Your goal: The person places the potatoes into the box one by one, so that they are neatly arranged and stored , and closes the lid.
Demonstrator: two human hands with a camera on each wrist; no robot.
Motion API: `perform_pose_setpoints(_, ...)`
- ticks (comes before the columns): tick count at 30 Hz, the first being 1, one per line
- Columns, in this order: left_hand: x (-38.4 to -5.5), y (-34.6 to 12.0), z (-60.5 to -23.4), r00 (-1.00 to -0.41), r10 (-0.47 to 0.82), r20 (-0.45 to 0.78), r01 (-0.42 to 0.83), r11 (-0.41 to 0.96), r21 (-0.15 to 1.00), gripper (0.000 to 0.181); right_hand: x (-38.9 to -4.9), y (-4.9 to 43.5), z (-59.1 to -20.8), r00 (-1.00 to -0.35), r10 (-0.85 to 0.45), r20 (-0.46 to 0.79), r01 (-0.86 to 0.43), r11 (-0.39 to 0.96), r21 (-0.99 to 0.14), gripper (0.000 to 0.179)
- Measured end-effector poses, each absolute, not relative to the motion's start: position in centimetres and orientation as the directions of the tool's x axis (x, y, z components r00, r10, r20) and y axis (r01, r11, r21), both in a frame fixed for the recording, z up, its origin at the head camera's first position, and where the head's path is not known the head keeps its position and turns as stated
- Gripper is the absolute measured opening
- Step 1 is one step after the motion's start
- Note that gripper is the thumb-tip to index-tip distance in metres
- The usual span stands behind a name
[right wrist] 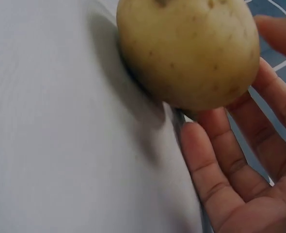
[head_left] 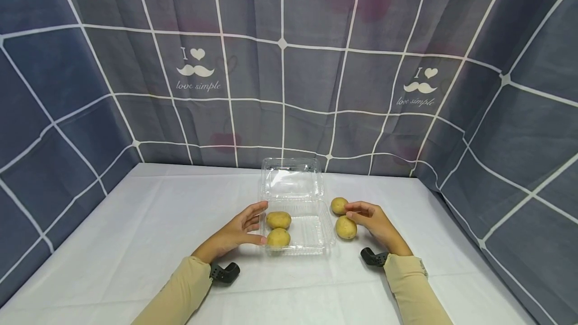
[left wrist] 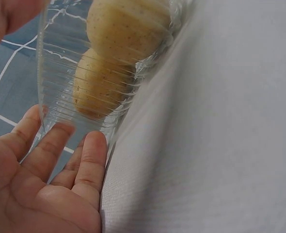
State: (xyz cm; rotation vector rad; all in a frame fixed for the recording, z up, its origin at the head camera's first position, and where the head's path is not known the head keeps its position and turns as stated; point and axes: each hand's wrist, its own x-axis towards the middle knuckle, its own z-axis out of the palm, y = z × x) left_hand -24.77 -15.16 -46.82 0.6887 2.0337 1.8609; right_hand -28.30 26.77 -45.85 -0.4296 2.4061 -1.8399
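A clear plastic clamshell box (head_left: pixel 311 222) lies with its lid raised at the back. Two potatoes sit along its left side, a farther potato (head_left: pixel 278 219) and a nearer potato (head_left: pixel 278 238). My left hand (head_left: pixel 239 227) rests against the box's left wall, fingers fairly straight and thumb at the front corner; through the ribbed wall (left wrist: pixel 60 73) the left wrist view shows both potatoes. Right of the box, two more potatoes lie on the table. My right hand (head_left: pixel 372 219) reaches around the nearer one (head_left: pixel 345 228), thumb and fingers loosely spread beside it; its fingertips overlap the farther one (head_left: pixel 338 205).
The white cloth-covered table (head_left: pixel 149 224) bears the box and the loose potatoes. A grey-blue checked curtain (head_left: pixel 253 69) stands behind and on both sides. Black wrist devices (head_left: pixel 226 273) sit at the cuffs of the beige sleeves (head_left: pixel 180 290).
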Motion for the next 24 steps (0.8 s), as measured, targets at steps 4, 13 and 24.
perform_pose_setpoints(4,-24.8,-15.2,-46.9,-0.840,0.532,0.101,0.149,0.047,0.988,0.103,-28.4,27.0,-46.3,-0.947,-0.303,0.103,-0.172,0.210,-0.962,0.038)
perform_pose_setpoints(13,-24.8,-15.2,-46.9,-0.838,0.536,0.101,0.150,0.048,0.988,0.104,-28.5,27.8,-46.7,-0.904,-0.425,0.047,-0.146,0.201,-0.969,0.050)
perform_pose_setpoints(24,-24.8,-15.1,-46.8,-0.842,0.531,0.094,0.139,0.046,0.989,0.104,-28.2,28.3,-46.6,-0.857,-0.511,0.066,-0.166,0.153,-0.974,0.060)
